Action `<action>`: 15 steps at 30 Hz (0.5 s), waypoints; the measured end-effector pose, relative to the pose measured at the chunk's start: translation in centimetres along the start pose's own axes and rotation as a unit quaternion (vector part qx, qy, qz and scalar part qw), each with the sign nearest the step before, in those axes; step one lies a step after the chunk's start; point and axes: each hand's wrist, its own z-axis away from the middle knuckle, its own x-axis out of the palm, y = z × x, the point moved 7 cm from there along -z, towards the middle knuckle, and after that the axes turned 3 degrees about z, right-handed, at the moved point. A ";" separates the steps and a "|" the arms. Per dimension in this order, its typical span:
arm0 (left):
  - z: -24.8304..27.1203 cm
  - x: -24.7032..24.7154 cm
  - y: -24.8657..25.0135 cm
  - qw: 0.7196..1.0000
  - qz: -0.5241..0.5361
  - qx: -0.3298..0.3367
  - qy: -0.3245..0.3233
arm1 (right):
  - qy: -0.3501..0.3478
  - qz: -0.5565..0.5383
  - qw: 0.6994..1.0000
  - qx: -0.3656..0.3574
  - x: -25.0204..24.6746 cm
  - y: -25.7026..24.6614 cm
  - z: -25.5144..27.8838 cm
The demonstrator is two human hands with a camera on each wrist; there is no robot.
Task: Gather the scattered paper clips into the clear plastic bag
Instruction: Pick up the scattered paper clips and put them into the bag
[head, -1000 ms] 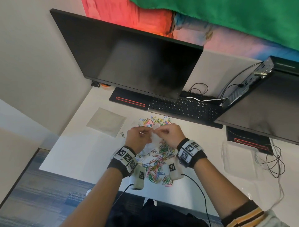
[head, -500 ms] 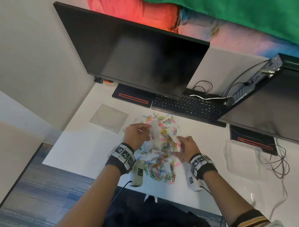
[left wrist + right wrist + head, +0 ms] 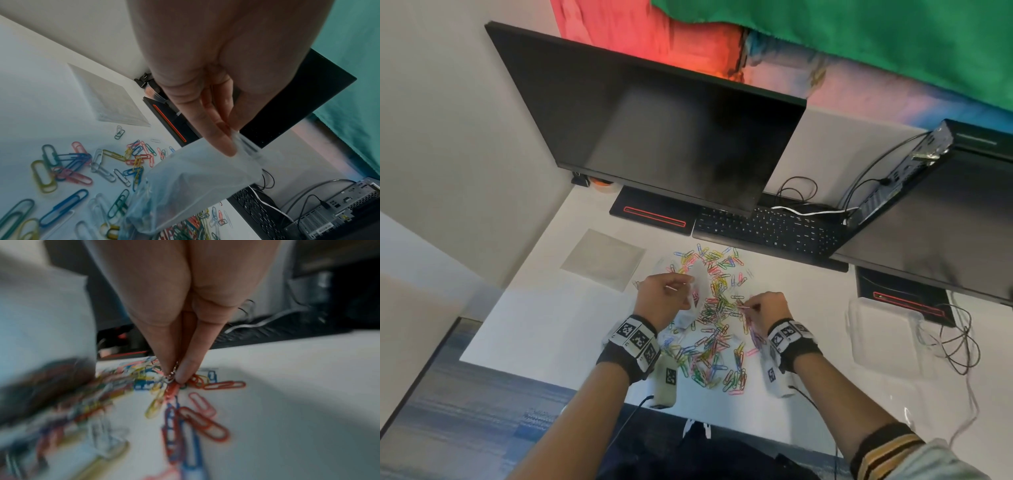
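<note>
Many coloured paper clips [image 3: 717,318] lie scattered over the white desk [image 3: 544,318] between my hands. My left hand [image 3: 666,294] pinches the rim of the clear plastic bag [image 3: 693,301] and holds it up above the pile; in the left wrist view its fingertips [image 3: 224,144] grip the bag [image 3: 195,181], which hangs with clips showing through its bottom. My right hand [image 3: 763,306] is down on the pile's right side; its thumb and fingers [image 3: 185,371] pinch a small bunch of clips [image 3: 171,386] at the desk surface.
A black keyboard [image 3: 767,229] and two dark monitors [image 3: 654,116] stand behind the clips. A grey square pad [image 3: 602,258] lies at the left, and a clear plastic lid [image 3: 883,329] and loose cables [image 3: 955,339] at the right. The desk's near edge is just below the pile.
My right hand left the bag, swung out to the right, then came down onto the pile and pinched clips. My left hand kept holding the bag up.
</note>
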 end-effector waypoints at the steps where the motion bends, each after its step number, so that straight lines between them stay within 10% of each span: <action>1: 0.0 0.1 -0.1 1.000 -0.001 -0.001 0.000 | 0.003 -0.063 0.998 0.031 -0.2 0.8 0.1; 11: 0.0 1.3 0.4 0.999 -0.026 -0.004 -0.019 | -0.066 -0.626 0.773 0.083 -4.8 -3.9 2.0; 15: 0.1 1.5 0.6 0.999 -0.033 0.000 -0.014 | -0.097 -0.639 0.760 0.060 -4.6 -7.4 2.7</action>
